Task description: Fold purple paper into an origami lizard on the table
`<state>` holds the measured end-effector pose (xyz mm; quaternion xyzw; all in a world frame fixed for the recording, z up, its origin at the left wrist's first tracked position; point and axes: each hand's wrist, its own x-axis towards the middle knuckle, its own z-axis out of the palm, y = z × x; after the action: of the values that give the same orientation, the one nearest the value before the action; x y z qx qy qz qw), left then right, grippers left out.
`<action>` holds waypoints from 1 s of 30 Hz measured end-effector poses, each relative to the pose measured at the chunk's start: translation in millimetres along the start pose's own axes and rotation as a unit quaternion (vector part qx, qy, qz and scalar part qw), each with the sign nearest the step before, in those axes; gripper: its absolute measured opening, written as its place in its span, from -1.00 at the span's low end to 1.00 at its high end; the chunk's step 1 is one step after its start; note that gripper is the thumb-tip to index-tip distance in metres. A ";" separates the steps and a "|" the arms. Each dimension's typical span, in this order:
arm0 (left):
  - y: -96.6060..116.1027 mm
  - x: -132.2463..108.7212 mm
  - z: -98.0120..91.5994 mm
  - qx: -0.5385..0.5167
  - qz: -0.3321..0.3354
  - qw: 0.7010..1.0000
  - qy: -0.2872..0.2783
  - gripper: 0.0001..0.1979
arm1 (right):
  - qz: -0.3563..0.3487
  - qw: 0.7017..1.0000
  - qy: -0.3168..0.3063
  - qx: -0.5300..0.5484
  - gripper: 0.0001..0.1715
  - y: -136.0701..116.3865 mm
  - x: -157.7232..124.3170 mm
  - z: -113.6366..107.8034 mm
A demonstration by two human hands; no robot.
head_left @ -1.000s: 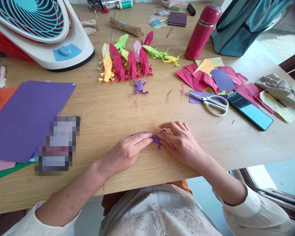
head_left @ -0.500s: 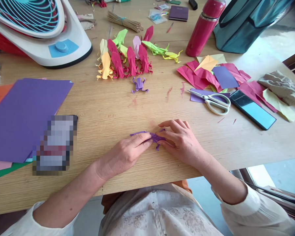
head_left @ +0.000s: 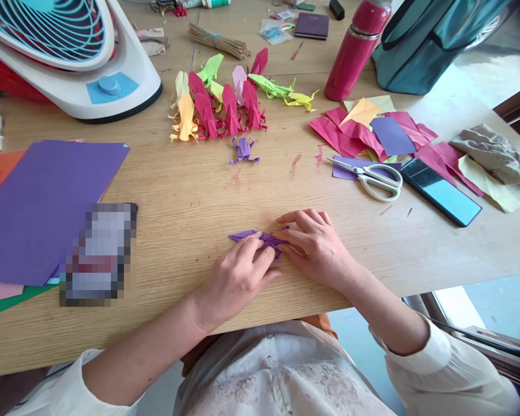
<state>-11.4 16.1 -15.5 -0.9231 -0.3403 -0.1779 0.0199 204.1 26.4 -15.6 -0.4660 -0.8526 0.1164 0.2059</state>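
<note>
Purple fold (head_left: 245, 236) is pinned flat by my right hand (head_left: 316, 249), fingers spread, so it won't slip; left hand (head_left: 238, 278) curls on it, pinch unclear.

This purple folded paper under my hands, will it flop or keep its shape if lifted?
Likely very light: the purple folded paper is small and lies flat under the left hand and right hand. Its thin points probably bend easily, though the folds should stiffen it.

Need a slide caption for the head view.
Left hand and right hand press purple fold on table; scissors and origami figures beyond.
</note>
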 end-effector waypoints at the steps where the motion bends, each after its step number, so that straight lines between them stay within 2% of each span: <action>1: 3.4 2.1 0.7 0.017 -0.013 1.000 0.003 -0.76 | 0.000 1.000 0.001 0.000 -0.80 -0.1 0.3 -0.1; 6: 6.5 7.5 3.8 0.074 -0.004 0.997 0.027 -0.91 | 0.003 1.000 0.003 0.001 -0.80 -0.5 0.7 -0.6; 14: -1.4 3.4 4.1 0.068 0.039 0.996 0.048 -0.83 | 0.012 1.000 -0.006 0.015 -0.75 0.2 -0.9 -2.1; 24: -10.0 -6.0 -0.9 0.029 0.066 0.997 0.006 -0.66 | 0.020 1.000 -0.018 0.011 -0.73 2.0 -0.3 -3.8; 30: -8.7 -7.8 -3.4 0.021 0.076 0.997 -0.010 -0.65 | 0.029 0.999 -0.024 0.009 -0.74 -1.2 -1.6 -4.1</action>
<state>-23.5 17.4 -15.7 -0.9473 -0.2732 -0.1598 0.0490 205.9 24.4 -11.9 -0.4858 -0.8424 0.1406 0.1861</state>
